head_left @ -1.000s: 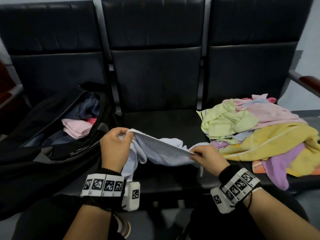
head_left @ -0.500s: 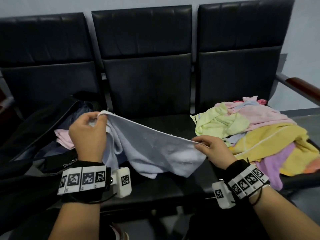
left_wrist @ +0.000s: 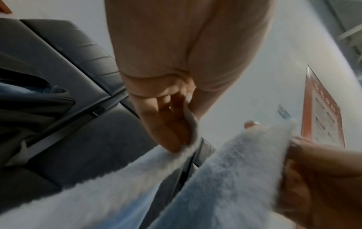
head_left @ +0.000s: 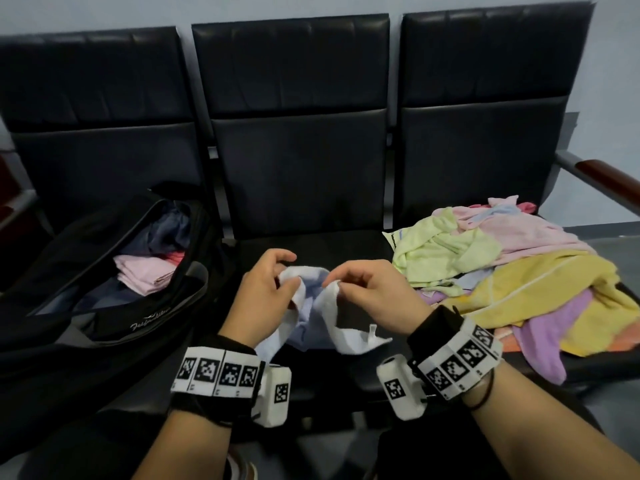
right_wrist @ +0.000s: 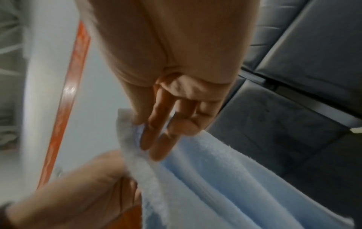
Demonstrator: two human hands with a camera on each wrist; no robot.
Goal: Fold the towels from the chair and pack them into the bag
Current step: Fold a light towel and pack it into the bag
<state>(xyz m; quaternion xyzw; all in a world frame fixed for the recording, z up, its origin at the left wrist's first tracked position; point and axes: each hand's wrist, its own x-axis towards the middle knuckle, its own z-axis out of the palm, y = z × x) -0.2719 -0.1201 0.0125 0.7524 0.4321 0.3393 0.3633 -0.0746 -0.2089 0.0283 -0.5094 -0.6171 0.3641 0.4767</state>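
A pale blue towel hangs doubled over the middle seat, held up by both hands. My left hand pinches one top corner and my right hand pinches the other, the two corners almost touching. In the left wrist view my left hand grips the towel edge; the right wrist view shows my right hand pinching the towel. The open black bag lies on the left seat with a folded pink towel inside. A pile of unfolded towels covers the right seat.
Three black padded seats stand against a pale wall. A brown armrest sticks out at the right end. Dark clothing fills the back of the bag. The middle seat cushion lies beyond the hands.
The hands have come together from a wide spread, bringing the towel's two top corners close and folding it in half so it hangs doubled.
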